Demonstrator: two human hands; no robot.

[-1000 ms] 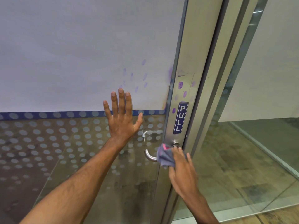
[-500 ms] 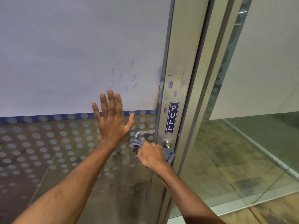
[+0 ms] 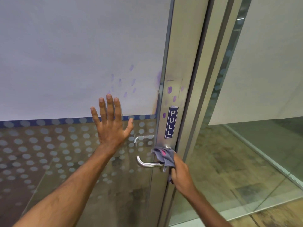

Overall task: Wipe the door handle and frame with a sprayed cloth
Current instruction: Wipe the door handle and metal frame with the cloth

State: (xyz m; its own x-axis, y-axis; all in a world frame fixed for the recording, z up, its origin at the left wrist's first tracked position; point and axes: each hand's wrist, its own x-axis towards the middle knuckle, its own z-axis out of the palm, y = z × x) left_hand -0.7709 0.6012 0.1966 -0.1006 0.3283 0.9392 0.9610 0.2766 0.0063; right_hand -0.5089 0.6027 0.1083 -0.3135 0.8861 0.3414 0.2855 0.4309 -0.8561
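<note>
A glass door has a brushed metal frame (image 3: 177,66) with a blue PULL sign (image 3: 171,122). A curved metal lever handle (image 3: 146,163) sticks out to the left near the frame's lower part. My right hand (image 3: 181,173) grips a grey cloth (image 3: 164,155) with a pink patch and presses it against the handle's base at the frame. My left hand (image 3: 111,125) lies flat on the glass with fingers spread, left of the handle. Purple smudges (image 3: 169,90) mark the frame and the frosted panel above the sign.
The door's upper part is a white frosted panel (image 3: 73,54); the lower glass (image 3: 41,153) carries a pattern of dots. A second handle (image 3: 141,138) shows through the glass on the far side. To the right a fixed glass panel (image 3: 254,145) shows a tiled floor beyond.
My right hand slid with the cloth from the handle's left end back to its base at the frame, uncovering the lever. My left hand has stayed flat on the glass.
</note>
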